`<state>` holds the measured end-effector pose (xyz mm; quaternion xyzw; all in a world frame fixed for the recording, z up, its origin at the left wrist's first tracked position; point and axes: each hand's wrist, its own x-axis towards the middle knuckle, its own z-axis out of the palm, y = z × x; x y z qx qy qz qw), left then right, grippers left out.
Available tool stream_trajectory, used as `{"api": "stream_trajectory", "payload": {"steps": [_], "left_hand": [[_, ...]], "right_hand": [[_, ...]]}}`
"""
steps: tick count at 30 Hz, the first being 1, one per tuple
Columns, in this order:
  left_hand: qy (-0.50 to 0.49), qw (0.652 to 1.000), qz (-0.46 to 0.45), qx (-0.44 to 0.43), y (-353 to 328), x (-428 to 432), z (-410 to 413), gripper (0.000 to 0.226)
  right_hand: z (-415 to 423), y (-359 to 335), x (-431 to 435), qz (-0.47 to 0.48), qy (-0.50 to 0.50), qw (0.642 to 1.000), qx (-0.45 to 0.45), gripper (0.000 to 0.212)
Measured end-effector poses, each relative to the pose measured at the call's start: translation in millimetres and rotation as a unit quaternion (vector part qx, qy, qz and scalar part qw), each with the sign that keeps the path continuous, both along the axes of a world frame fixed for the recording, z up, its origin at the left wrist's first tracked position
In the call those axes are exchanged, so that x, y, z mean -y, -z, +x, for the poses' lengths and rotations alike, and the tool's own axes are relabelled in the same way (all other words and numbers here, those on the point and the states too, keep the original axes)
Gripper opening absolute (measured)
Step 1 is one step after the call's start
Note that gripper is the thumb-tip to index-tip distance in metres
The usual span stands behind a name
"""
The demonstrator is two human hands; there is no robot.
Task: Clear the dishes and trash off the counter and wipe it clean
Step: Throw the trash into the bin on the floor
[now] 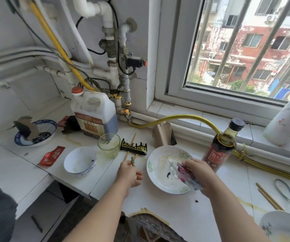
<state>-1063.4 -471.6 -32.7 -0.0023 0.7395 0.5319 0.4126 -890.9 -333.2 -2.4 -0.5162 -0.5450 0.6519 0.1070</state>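
Centrally, a dirty plate (160, 173) lies on the tiled counter (184, 212). Chopsticks (129, 153) are pinched in the left hand (129, 173) just left of the plate, their tips running under a black wrapper (133, 147). A crumpled plastic wrapper (184, 173) is gripped by the right hand (199, 173) over the plate's right rim. A glass (109, 145) and a white bowl (80, 161) stand left of the plate, with a red packet (51, 156) farther left. A dark bottle (221, 145) stands just right of the plate. A torn carton (163, 135) is set behind the plate.
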Motion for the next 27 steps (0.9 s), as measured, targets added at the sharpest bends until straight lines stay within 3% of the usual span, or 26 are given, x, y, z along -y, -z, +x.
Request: {"api": "stream_trajectory", "payload": {"steps": [3, 6, 10, 13, 16, 19, 21, 25, 27], "left_hand": [[0.024, 0.999, -0.006, -0.026, -11, 0, 0, 0.035], [0.044, 0.994, -0.033, -0.096, -17, -5, -4, 0.021], [0.135, 0.965, -0.107, -0.197, -19, -22, -18, 0.005], [0.222, 0.902, -0.178, -0.325, -18, -36, -28, 0.014], [0.323, 0.788, -0.239, -0.466, -14, -55, -45, 0.027], [0.422, 0.713, -0.274, -0.488, -14, -70, -59, 0.038], [0.451, 0.695, -0.29, -0.479, -12, -76, -67, 0.037], [0.472, 0.667, -0.296, -0.495, -8, -91, -81, 0.034], [0.463, 0.672, -0.272, -0.511, -9, -100, -88, 0.033]], "right_hand": [[-25, 5, -1, 0.018, -0.021, 1.0, -0.007, 0.022], [-45, 10, 4, 0.019, -0.027, 0.999, -0.032, 0.009], [-62, 17, 8, -0.02, 0.007, 0.999, -0.039, 0.014], [-63, 15, 8, 0.007, 0.016, 1.0, -0.024, 0.017], [-64, 13, 0, 0.017, 0.042, 0.999, -0.004, 0.024], [-70, 12, -15, 0.054, 0.066, 0.996, 0.024, 0.017], [-80, 9, -23, 0.082, 0.075, 0.993, 0.043, 0.009], [-105, 9, -38, 0.128, 0.067, 0.986, 0.087, 0.042], [-119, 6, -43, 0.132, 0.07, 0.985, 0.09, 0.051]]}}
